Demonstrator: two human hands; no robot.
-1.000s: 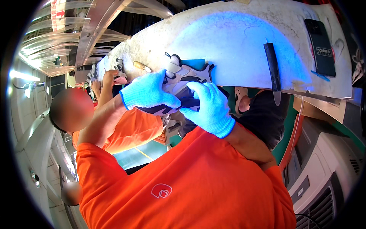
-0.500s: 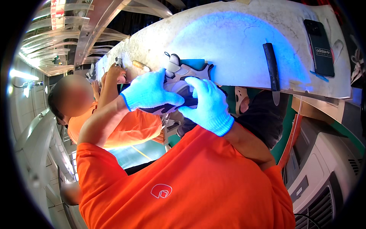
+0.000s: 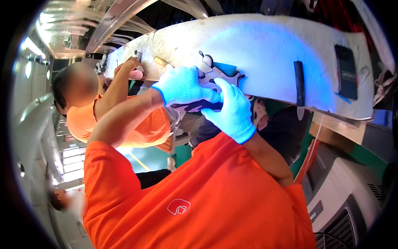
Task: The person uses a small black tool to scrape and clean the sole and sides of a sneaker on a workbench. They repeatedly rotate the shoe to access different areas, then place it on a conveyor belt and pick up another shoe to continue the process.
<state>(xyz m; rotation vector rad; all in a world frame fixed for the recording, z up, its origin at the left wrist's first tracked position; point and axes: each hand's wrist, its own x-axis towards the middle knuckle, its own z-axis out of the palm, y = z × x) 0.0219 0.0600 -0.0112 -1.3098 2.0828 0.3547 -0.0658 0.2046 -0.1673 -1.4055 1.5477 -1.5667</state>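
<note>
A grey and black sneaker (image 3: 210, 76) is held at the table's near edge, its heel loop and tongue toward the far side. A teal piece (image 3: 226, 67) shows beside its tongue. My left hand (image 3: 184, 88), in a glove lit blue-white, lies over the sneaker's left part with its thumb pressed across the upper. From the right, my right hand (image 3: 234, 112), gloved the same way, grips the shoe with bent fingers and thumb. The two hands nearly meet over the dark lower part of the shoe, and they cover much of it.
A knife (image 3: 299, 83) with a dark handle lies at the right, its blade past the table edge. Beyond it is a dark phone (image 3: 346, 72). A yellow-handled tool (image 3: 163, 62) lies left of the shoe. Another person (image 3: 124, 118) in orange works at the left.
My view has shifted, so table and hands sit differently in the picture. Both hands stay on the sneaker, and the right fingers have come a little nearer the left hand.
</note>
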